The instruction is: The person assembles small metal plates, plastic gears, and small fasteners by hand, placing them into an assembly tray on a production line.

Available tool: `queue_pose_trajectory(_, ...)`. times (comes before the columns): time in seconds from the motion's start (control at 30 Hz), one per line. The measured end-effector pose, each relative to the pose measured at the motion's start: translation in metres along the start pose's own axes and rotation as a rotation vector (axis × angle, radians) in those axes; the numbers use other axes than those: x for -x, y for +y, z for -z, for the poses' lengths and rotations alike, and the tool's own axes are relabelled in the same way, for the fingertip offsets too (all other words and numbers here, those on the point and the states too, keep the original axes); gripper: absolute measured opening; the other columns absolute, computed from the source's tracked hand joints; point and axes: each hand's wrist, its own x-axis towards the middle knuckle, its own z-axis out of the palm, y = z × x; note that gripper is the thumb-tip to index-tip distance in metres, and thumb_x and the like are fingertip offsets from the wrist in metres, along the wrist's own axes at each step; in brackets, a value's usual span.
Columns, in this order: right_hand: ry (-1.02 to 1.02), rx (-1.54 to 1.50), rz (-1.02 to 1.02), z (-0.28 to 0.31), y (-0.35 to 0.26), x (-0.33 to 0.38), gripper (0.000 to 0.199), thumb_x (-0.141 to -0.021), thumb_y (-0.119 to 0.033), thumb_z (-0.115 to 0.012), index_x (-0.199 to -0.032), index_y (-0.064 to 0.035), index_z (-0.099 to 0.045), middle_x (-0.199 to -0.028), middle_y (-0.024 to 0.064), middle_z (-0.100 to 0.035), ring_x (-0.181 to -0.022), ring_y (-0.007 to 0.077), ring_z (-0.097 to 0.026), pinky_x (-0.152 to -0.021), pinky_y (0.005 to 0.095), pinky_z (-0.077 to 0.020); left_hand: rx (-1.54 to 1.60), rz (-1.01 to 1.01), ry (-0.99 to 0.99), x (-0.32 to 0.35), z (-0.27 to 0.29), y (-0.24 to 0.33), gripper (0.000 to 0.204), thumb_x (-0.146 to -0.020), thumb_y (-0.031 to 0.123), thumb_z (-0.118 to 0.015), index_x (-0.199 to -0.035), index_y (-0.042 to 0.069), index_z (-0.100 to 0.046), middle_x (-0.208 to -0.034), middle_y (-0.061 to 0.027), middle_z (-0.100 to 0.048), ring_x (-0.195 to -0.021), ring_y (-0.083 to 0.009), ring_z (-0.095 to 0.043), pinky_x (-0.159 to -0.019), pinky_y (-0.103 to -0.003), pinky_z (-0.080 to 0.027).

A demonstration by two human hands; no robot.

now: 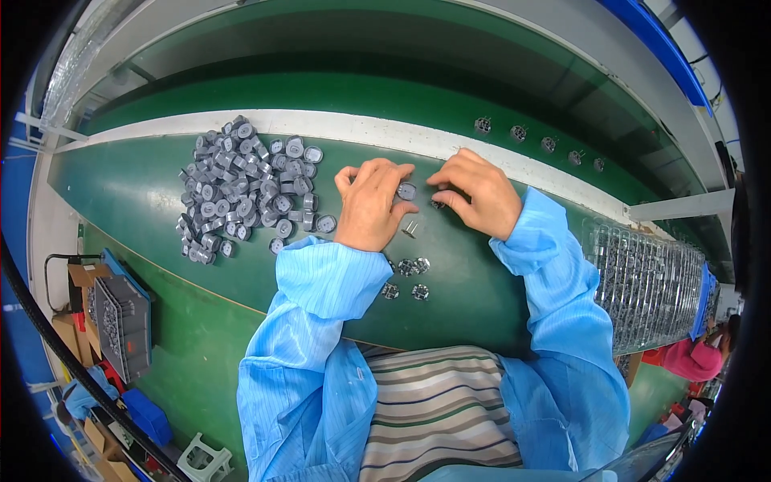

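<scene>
My left hand [370, 205] rests on the green bench [144, 193] and pinches a small grey round part [407, 191] between thumb and fingers. My right hand [477, 193] sits just to its right, fingertips closed on a tiny dark piece [438, 204] close to that part. A small metal pin piece [410, 229] lies on the bench between the hands. A heap of several grey round parts [241, 189] lies left of my left hand. Several finished-looking round pieces [405, 277] lie near my body, below the hands.
A row of round parts [534, 138] sits on the white strip [321, 124] of the conveyor behind. Clear plastic trays [654, 281] stack at the right. A grey crate [120, 317] stands low at left. Another person in pink [695, 357] is at far right.
</scene>
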Motion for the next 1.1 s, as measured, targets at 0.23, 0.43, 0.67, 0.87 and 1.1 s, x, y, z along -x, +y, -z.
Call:
queue_pose_trajectory(0.23, -0.038, -0.095, -0.167, -0.021, 0.028, 0.003, 0.011, -0.081, -0.01, -0.08, -0.088, -0.0061, -0.072, -0.088, 0.0085, -0.065, -0.089, 0.0269, -0.063, -0.077, 0.0389, -0.0528, -0.039, 0.013, -0.001, 0.003, -0.004, -0.006, 0.042, -0.065, 0.018, -0.091, -0.102, 0.01, -0.074, -0.117, -0.0007, -0.065, -0.126, -0.0246, -0.052, -0.102, -0.051, -0.03)
queue_pose_trajectory(0.43, 0.083, -0.408, -0.306, -0.041, 0.015, -0.014, 0.011, -0.082, -0.008, -0.08, -0.083, -0.0045, -0.07, -0.087, 0.0074, -0.067, -0.085, 0.0234, -0.063, -0.072, 0.0352, -0.052, -0.006, 0.041, 0.004, 0.004, -0.008, -0.01, 0.041, -0.063, 0.021, -0.092, -0.099, 0.009, -0.074, -0.117, -0.0005, -0.064, -0.126, -0.0247, -0.052, -0.103, -0.051, -0.029)
queue_pose_trajectory(0.67, 0.12, -0.182, -0.189, -0.044, 0.009, -0.012, 0.011, -0.08, -0.006, -0.079, -0.082, -0.0037, -0.069, -0.087, 0.0075, -0.068, -0.086, 0.0248, -0.064, -0.072, 0.0364, -0.0521, -0.021, 0.037, 0.016, 0.005, -0.009, -0.009, 0.043, -0.061, 0.022, -0.095, -0.097, 0.01, -0.075, -0.117, 0.0008, -0.067, -0.128, -0.0252, -0.053, -0.104, -0.048, -0.029)
queue_pose_trajectory(0.87, 0.108, -0.106, -0.198, -0.049, 0.006, -0.014, 0.015, -0.08, -0.007, -0.079, -0.087, -0.0041, -0.067, -0.091, 0.0075, -0.067, -0.086, 0.0254, -0.064, -0.073, 0.0376, -0.053, -0.006, 0.047, 0.036, 0.005, -0.007, -0.008, 0.037, -0.062, 0.021, -0.093, -0.092, 0.008, -0.076, -0.114, 0.0004, -0.066, -0.129, -0.026, -0.051, -0.104, -0.051, -0.029)
queue_pose_trajectory(1.1, 0.039, -0.29, -0.32, -0.043, 0.007, -0.012, 0.031, -0.079, -0.011, -0.082, -0.103, -0.0021, -0.065, -0.094, 0.0116, -0.062, -0.091, 0.0269, -0.064, -0.078, 0.0385, -0.054, -0.03, 0.135, 0.03, 0.005, 0.015, -0.01, 0.058, -0.062, 0.015, -0.092, -0.114, 0.012, -0.067, -0.128, -0.0064, -0.058, -0.125, -0.028, -0.052, -0.103, -0.051, -0.032)
